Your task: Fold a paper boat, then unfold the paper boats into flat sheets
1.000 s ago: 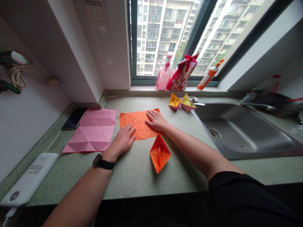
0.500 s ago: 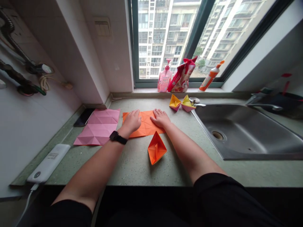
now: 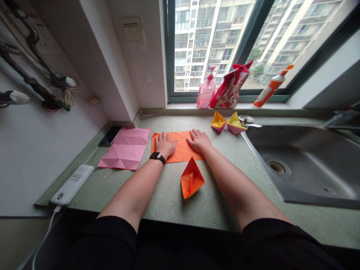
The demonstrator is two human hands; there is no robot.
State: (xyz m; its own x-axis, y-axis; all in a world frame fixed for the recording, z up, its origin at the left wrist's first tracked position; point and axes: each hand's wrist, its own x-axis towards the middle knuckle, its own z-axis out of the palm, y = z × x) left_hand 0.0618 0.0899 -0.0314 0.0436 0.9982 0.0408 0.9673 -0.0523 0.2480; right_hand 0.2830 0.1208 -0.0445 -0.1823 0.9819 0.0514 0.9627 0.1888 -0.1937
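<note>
A creased orange paper sheet [image 3: 182, 147] lies flat on the green countertop [image 3: 168, 191]. My left hand [image 3: 164, 144], with a black watch on the wrist, rests open and flat on the sheet's left part. Over the sheet's right far corner my right hand [image 3: 199, 140] presses flat, fingers stretched out. A folded orange paper boat [image 3: 191, 179] sits just in front of the sheet, between my forearms. Left of the orange sheet lies a creased pink sheet [image 3: 125, 152].
Two small yellow-and-pink paper boats [image 3: 226, 122] stand by the steel sink [image 3: 303, 165] at the right. A pink pump bottle [image 3: 206, 93], red bag [image 3: 229, 88] and orange-capped bottle [image 3: 271, 90] line the windowsill. A phone [image 3: 110, 135] and white power bank [image 3: 72, 185] lie at the left.
My left hand moved from the sheet's near edge up onto its left part and flattened. The view pulled back from the counter. My right hand stayed on the sheet.
</note>
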